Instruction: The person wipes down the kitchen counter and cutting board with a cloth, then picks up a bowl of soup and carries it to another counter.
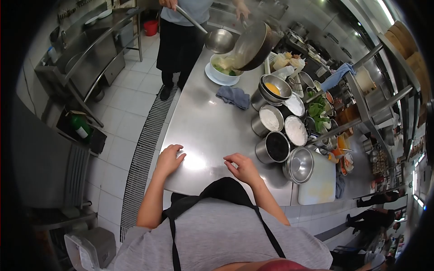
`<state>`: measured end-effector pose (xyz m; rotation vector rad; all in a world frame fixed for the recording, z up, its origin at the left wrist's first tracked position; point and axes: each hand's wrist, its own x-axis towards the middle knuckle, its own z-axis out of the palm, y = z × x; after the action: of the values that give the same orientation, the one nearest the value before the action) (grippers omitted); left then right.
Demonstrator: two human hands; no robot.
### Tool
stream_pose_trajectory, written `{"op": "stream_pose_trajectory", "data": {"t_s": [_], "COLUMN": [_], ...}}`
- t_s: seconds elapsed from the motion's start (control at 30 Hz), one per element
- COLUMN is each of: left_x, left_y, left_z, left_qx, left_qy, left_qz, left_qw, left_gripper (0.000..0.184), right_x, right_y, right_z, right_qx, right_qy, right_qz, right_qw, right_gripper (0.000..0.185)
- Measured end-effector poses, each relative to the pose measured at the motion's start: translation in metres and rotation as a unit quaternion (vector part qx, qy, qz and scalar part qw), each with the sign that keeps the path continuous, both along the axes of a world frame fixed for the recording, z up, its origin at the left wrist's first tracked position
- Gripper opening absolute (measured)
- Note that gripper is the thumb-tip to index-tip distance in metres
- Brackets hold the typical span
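My left hand (170, 159) rests at the left edge of the steel table (203, 113), its fingers apart and holding nothing. Over the near part of the same table is my right hand (242, 167), fingers spread and empty. A steel pot of black contents (276, 146) is nearest to it, on the right. Beyond my hands lies a crumpled blue-grey cloth (233, 97). Farther back a white bowl (225, 77) with green and pale food stands on a plate. Another person tilts a wok (254, 45) over that bowl and holds a ladle (219, 41) beside it.
Tubs of white powder (296, 131), stacked steel bowls (300, 165) and a cutting board (317, 180) line the right side. A metal shelf (368, 108) rises behind them. The person (181, 40) stands at the far end. A sink (81, 49) is at the left.
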<state>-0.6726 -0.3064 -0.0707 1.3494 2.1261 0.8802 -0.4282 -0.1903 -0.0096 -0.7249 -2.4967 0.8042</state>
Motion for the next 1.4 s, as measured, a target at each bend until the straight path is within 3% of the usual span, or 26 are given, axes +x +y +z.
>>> {"op": "stream_pose_trajectory", "data": {"t_s": [0.23, 0.4, 0.47, 0.53, 0.63, 0.73, 0.8, 0.83, 0.9, 0.97, 1.07, 1.17, 1.27, 1.4], "left_x": [-0.028, -0.075, -0.09, -0.097, -0.096, -0.075, -0.082, -0.093, -0.119, -0.148, -0.159, -0.148, -0.162, -0.159], "left_y": [0.018, 0.047, 0.062, 0.081, 0.117, 0.174, 0.232, 0.264, 0.323, 0.375, 0.429, 0.446, 0.482, 0.479], "left_z": [-0.009, -0.001, -0.002, -0.009, -0.021, -0.034, -0.049, -0.052, -0.049, -0.044, -0.028, -0.006, -0.028, -0.027], "left_qx": [0.062, 0.11, 0.182, 0.185, 0.163, 0.136, 0.143, 0.133, 0.161, 0.112, 0.04, 0.025, -0.009, -0.001], "left_qy": [0.025, 0.022, -0.041, -0.049, -0.292, -0.257, -0.264, -0.286, -0.29, -0.31, -0.395, -0.434, -0.456, -0.465], "left_qz": [0.075, 0.137, 0.166, 0.169, 0.147, 0.087, 0.073, 0.083, 0.105, 0.128, 0.188, 0.115, 0.046, 0.059], "left_qw": [0.995, 0.984, 0.968, 0.967, 0.931, 0.953, 0.951, 0.946, 0.938, 0.936, 0.899, 0.893, 0.889, 0.883], "left_gripper": [0.026, 0.026, 0.027, 0.028, 0.029, 0.037, 0.044, 0.047, 0.048, 0.067, 0.076, 0.078, 0.081, 0.073], "right_x": [-0.004, -0.023, -0.036, -0.053, -0.084, -0.116, -0.131, -0.136, -0.144, -0.15, -0.165, -0.176, -0.185, -0.189], "right_y": [0.006, 0.043, 0.067, 0.094, 0.158, 0.237, 0.28, 0.3, 0.333, 0.355, 0.375, 0.378, 0.378, 0.378], "right_z": [-0.008, -0.018, -0.028, -0.035, -0.054, -0.046, -0.042, -0.044, -0.053, -0.061, -0.071, -0.061, -0.063, -0.069], "right_qx": [-0.014, 0.043, 0.035, -0.018, -0.119, -0.222, -0.325, -0.328, -0.449, -0.454, -0.488, -0.543, -0.556, -0.534], "right_qy": [-0.022, -0.008, 0.002, 0.061, 0.205, 0.3, 0.302, 0.302, 0.318, 0.297, 0.275, 0.263, 0.252, 0.279], "right_qz": [0.004, -0.012, -0.03, -0.105, -0.197, -0.32, -0.354, -0.36, -0.4, -0.398, -0.394, -0.356, -0.332, -0.344], "right_qw": [1.0, 0.999, 0.999, 0.992, 0.951, 0.871, 0.823, 0.82, 0.733, 0.74, 0.729, 0.713, 0.719, 0.721], "right_gripper": [0.011, 0.016, 0.017, 0.017, 0.022, 0.027, 0.045, 0.045, 0.059, 0.063, 0.065, 0.063, 0.058, 0.054]}}
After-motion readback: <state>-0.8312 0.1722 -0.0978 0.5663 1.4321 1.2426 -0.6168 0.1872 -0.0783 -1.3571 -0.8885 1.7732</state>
